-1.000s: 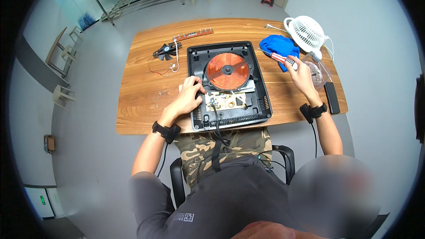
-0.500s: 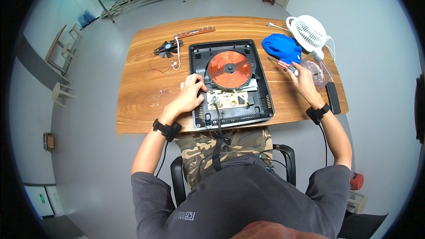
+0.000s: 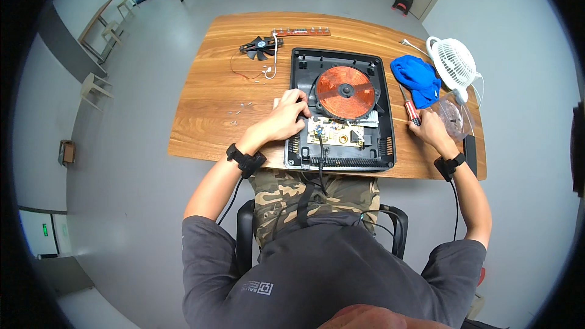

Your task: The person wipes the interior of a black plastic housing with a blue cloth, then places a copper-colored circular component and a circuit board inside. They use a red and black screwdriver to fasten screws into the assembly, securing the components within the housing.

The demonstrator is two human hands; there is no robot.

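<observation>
An opened black induction cooker base lies on the table in front of me, with a round copper coil and a pale circuit board inside. Bent over the base's left rim, the fingers of my left hand grip it beside the board; the fingertips are partly hidden. To the right of the base, my right hand is closed round the end of a screwdriver with a red, white and black handle. Its shaft points away from me, low over the tabletop, toward a blue cloth.
Beyond the base's left side lie a black fan, a narrow board strip with a white cable, and several small screws. At the right are a white fan, a clear container and a black bar.
My right hand has brought the screwdriver down and nearer to me, with its shaft now pointing more straight away. The left hand stays on the rim. The whole view has shifted.
</observation>
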